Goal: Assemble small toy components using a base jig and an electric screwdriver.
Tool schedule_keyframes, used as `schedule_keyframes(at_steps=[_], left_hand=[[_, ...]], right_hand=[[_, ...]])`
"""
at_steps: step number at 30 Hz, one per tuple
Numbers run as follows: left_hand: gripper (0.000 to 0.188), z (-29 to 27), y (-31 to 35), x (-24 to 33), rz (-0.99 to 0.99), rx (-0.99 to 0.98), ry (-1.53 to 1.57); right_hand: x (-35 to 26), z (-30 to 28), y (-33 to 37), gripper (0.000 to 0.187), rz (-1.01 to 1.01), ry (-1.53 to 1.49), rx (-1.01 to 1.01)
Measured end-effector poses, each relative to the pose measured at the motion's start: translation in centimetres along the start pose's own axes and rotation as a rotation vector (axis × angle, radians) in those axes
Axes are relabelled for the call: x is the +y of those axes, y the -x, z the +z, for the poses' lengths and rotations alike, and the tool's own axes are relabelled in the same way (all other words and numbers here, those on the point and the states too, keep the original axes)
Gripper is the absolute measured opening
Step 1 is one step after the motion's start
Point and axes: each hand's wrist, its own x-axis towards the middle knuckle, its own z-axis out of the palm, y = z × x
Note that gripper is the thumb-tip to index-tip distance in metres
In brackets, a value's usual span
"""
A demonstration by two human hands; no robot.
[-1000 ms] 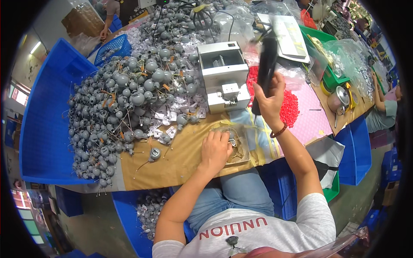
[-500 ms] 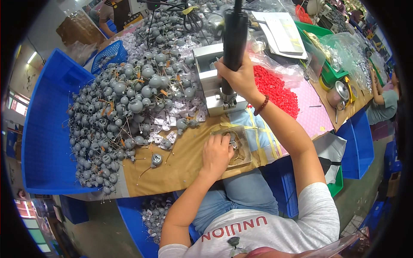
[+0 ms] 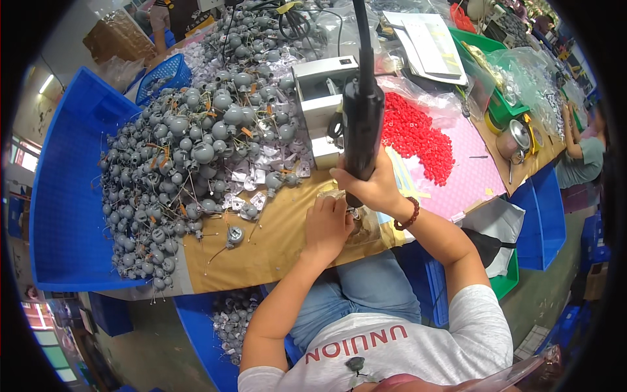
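Observation:
My right hand point(image 3: 377, 189) is wrapped round the lower body of a black powered screwdriver point(image 3: 363, 117), which stands nearly upright. The driver's lower end is down at a small fixture block point(image 3: 369, 236) on the bench before me. Beside that end, my left hand point(image 3: 326, 228) rests on the block, fingers bent and pressed together. Whatever sits beneath those fingertips is mostly hidden by both hands. To the left of my left hand, a single grey round part with wire leads point(image 3: 234, 236) lies on the brown bench cover point(image 3: 274, 245).
A large heap of grey round parts point(image 3: 204, 153) fills the left, against a blue bin point(image 3: 72, 196). Behind the driver stands a white box-shaped device point(image 3: 320, 104). Small red pieces point(image 3: 418, 140) lie on pink sheeting point(image 3: 480, 170). A co-worker point(image 3: 581, 157) sits far right.
My right hand has brought the screwdriver from the white device toward me, down to the fixture block. My left hand has stayed at the block with little movement.

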Motion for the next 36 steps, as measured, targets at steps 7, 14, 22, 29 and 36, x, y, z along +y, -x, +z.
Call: schedule_keyframes(at_steps=[7,14,22,29,36], left_hand=[[0.026,0.4,0.1,-0.2,0.011,0.020,-0.012],[0.025,0.0,-0.1,-0.4,0.014,-0.014,0.040],[0.026,-0.4,-0.5,-0.3,-0.013,0.002,0.195],[0.027,-0.5,-1.0,-0.7,0.013,0.021,0.258],[0.026,-0.4,-1.3,-1.1,0.027,0.014,0.279]], right_hand=[[0.4,0.1,1.0,0.028,-0.012,-0.045,-0.004],[1.3,-0.2,2.3,0.022,-0.094,0.080,-0.048],[2.5,-1.0,4.3,0.036,-0.051,0.071,-0.154],[4.2,-1.4,5.4,0.043,-0.013,0.075,-0.216],[4.0,-1.4,5.3,0.060,-0.051,0.094,-0.229]])
